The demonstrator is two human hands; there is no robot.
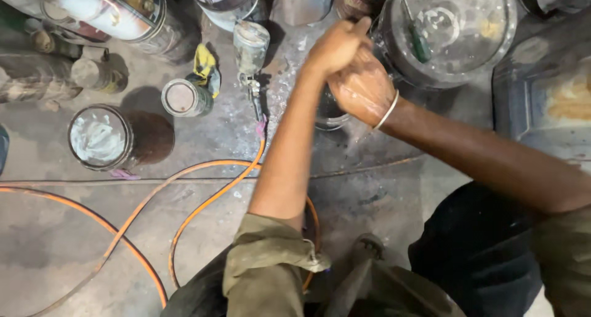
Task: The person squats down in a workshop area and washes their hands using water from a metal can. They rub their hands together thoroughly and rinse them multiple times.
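Far left: dusty cans (37, 77) lie on their sides. Just right, an open tin (98, 137) w/ pale grey-white paste stands upright on the grey floor (369, 181). A smaller closed tin (183, 98) stands near it, a yellow-black rag (205, 68) touching its right side. Orange hose (206, 203) loops across the floor from the left edge and runs up to the spray gun (251, 58), which lies w/ its grimy cup toward the top of view, betw. the small tin and the hands.

Left hand (335, 46): fingers curled tight round a thin stick-like handle (362, 25), only its tip showing past the knuckles. Right hand (363, 88), white bangle (388, 111) at the wrist, sits just under and touching the left; fingers bent down over the rim of a dark small can (327, 115), mostly hidden by both hands. Can't tell how firmly it grips, or what's inside the can.

Right of the hands, touching them in view: a big round container w/ clear lid (455, 34), a green-handled screwdriver (418, 37) lying on the lid. Far right: a dark metal tray (542, 101). Along the top, 3 or more other cans (221, 0), partly cut off.
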